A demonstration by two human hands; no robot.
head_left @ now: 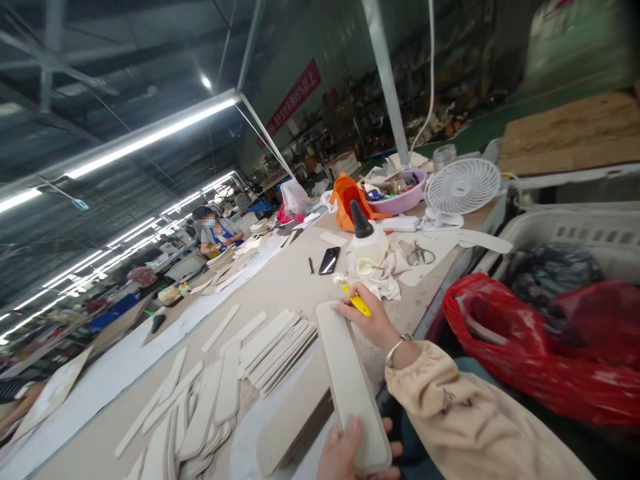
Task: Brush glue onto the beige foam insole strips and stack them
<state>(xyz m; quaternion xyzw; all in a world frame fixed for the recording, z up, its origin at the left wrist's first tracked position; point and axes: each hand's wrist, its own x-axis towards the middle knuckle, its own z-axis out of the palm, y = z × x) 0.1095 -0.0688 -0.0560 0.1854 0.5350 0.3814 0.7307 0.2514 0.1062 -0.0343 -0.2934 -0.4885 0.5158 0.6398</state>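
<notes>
Cream-coloured long panel (353,393), round-cornered, held slantwise at the near table edge, just right of a stack of similar panels (287,420). Left hand (350,453) closed round the near end: thumb flat on the face, fingers curled beneath and showing past the right side. Right hand (373,317) bent closed, fingertips at the far end, with a yellow-handled brush (360,303) tucked in the same grip. Main risk, as I judge it: one hand doing two jobs. If the brush twists, its pale tip could smear the panel face; whether that tip is wet, cannot tell. Should the far fingertips slip, the panel may swing down and scuff the stack's edges. Loose cuff of the cream sleeve (425,380) hangs near the work and might drag. Further off, the black-nozzled bottle (373,250) stands near the phone (329,261); a knock from the brush hand could tip it that way. Scattered strips (200,400) at left overlap untidily, liable to slide if bumped.
</notes>
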